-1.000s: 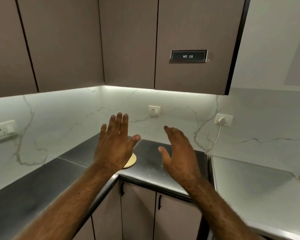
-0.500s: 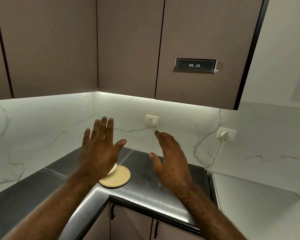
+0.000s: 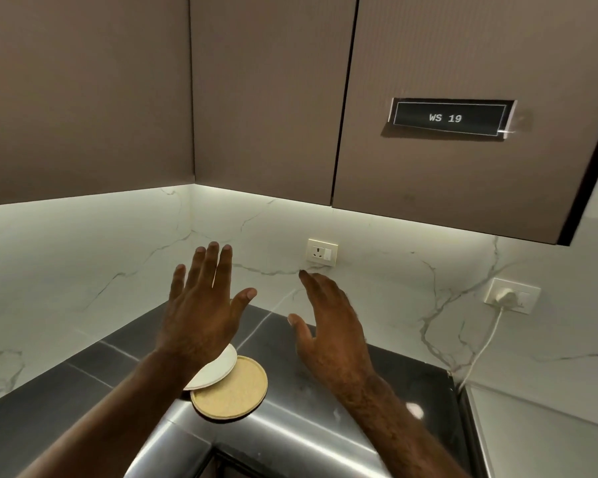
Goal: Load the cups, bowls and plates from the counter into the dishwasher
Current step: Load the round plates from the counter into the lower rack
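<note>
A tan round plate (image 3: 229, 391) lies flat on the dark corner counter (image 3: 83, 381), near its front edge. A white plate (image 3: 214, 370) lies just behind it and overlaps its rim; my left forearm hides part of the white plate. My left hand (image 3: 201, 308) hovers above and behind the plates, fingers straight and spread, holding nothing. My right hand (image 3: 332, 329) is raised to the right of the plates, palm turned inward, fingers straight, also empty. No dishwasher, cup or bowl is in view.
Brown wall cabinets (image 3: 263, 98) hang low over the counter; one carries a label reading WS 19 (image 3: 446, 118). A wall socket (image 3: 322, 252) sits on the marble backsplash. A plugged socket (image 3: 511, 295) with a white cable is at right, above a grey surface (image 3: 546, 429).
The view has tilted and shifted, so the counter corner sits lower and the plates show more fully. Both hands stay raised and empty, in much the same pose.
</note>
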The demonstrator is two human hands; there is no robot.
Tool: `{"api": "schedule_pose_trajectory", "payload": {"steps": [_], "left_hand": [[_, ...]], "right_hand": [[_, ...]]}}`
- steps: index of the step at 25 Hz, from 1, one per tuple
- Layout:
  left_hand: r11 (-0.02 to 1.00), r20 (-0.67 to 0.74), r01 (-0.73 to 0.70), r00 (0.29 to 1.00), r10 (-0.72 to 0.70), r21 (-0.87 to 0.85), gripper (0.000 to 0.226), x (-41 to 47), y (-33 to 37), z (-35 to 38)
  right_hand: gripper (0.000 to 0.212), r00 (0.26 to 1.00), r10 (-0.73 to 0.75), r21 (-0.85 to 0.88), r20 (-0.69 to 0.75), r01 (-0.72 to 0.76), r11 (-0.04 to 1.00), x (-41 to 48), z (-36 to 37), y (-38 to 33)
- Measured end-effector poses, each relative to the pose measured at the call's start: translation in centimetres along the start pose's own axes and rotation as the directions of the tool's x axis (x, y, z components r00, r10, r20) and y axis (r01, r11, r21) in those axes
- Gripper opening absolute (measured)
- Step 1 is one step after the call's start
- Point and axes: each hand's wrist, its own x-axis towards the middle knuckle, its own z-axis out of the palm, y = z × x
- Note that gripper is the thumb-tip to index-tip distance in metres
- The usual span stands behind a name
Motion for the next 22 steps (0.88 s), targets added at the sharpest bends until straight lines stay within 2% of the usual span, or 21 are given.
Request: {"api": "schedule_pose_trajectory", "payload": {"steps": [11,17,22], "left_hand": [[1.0,0.055,0.017,0.998,-0.016,-0.005,0.087,9.2,-11.2,12.5],[0.999,0.182,0.04,0.983,-0.038,-0.007,0.086,11.4,-15.7,19.9],[0.995,0.329,0.1,0.939,-0.103,0.026,0.08,10.3,-17.9,26.6]], "right_hand": [[0.069,0.993,0.056,0.005,0.101,-0.057,0.998,10.4,15.4,4.6],[0.068,0.98,0.112,-0.014,0.166,-0.111,0.994,12.6,24.4,7.6],[0.068,0.932,0.16,-0.106,0.324,-0.132,0.986,11.6,31.6,10.8]]}}
